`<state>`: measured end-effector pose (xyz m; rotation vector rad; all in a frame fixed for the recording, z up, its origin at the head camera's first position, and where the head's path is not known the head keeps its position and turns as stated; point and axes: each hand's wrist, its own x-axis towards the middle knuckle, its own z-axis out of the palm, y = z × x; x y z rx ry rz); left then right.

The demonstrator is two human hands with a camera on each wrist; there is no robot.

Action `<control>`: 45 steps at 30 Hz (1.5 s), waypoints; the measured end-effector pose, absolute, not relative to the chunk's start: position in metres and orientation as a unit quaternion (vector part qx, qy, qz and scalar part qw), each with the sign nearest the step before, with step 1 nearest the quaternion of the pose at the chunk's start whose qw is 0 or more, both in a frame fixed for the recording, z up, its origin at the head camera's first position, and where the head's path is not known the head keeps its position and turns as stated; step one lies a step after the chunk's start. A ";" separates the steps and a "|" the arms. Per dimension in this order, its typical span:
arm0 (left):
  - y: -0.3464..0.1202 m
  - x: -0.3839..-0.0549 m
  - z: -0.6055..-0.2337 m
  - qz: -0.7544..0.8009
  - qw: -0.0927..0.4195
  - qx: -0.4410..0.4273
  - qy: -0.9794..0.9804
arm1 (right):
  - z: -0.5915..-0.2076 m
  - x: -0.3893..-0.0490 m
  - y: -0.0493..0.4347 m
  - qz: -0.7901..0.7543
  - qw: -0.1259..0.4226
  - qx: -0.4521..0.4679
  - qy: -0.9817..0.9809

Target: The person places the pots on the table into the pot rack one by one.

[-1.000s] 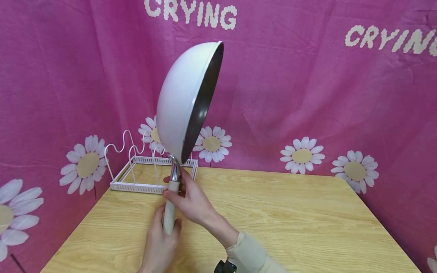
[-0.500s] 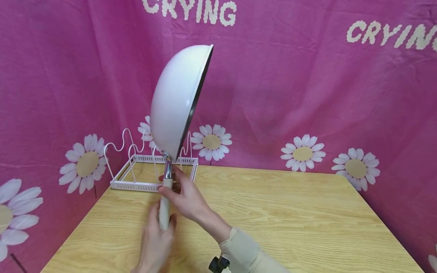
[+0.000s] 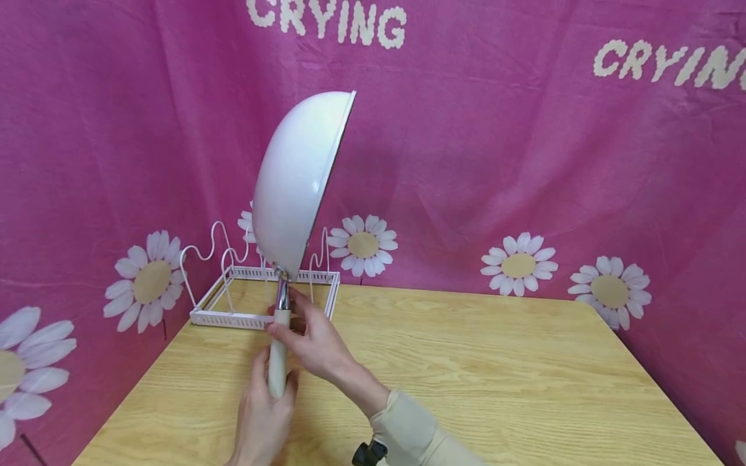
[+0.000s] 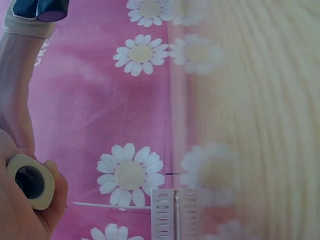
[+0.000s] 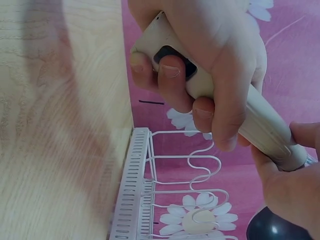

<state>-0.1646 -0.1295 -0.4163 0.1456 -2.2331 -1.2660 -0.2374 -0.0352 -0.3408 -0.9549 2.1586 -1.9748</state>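
A white wok (image 3: 297, 181) with a beige handle (image 3: 278, 362) is held up above the table, its bowl on top and its handle pointing down. The bowl's open side faces right and is nearly edge-on in the head view. My left hand (image 3: 265, 414) grips the lower end of the handle; in the left wrist view the handle's end (image 4: 44, 192) pokes out of that hand. Higher up, my right hand (image 3: 319, 343) holds the handle just below its metal collar (image 3: 283, 294). Parts of the right fingers are hidden behind the handle.
Behind the wok, a white wire rack (image 3: 236, 320) with wavy dividers stands at the table's back left. The wooden table (image 3: 495, 375) stretches to the right. A pink curtain (image 3: 443, 149) with daisies hangs around the back and sides.
Both hands have shifted left with the wok. Its bowl has turned so that the dark inside, visible earlier, is now almost out of sight, and it sits slightly lower.
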 end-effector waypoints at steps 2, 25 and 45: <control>-0.130 -0.165 -0.417 -0.473 0.281 0.056 -0.833 | -0.342 -0.237 -0.036 -0.646 0.037 -0.309 0.697; -0.136 -0.155 -0.407 -0.462 0.183 0.089 -0.863 | -0.355 -0.243 -0.038 -0.676 0.079 -0.307 0.665; -0.140 -0.151 -0.406 -0.455 0.124 0.094 -0.877 | -0.364 -0.245 -0.037 -0.689 0.108 -0.281 0.659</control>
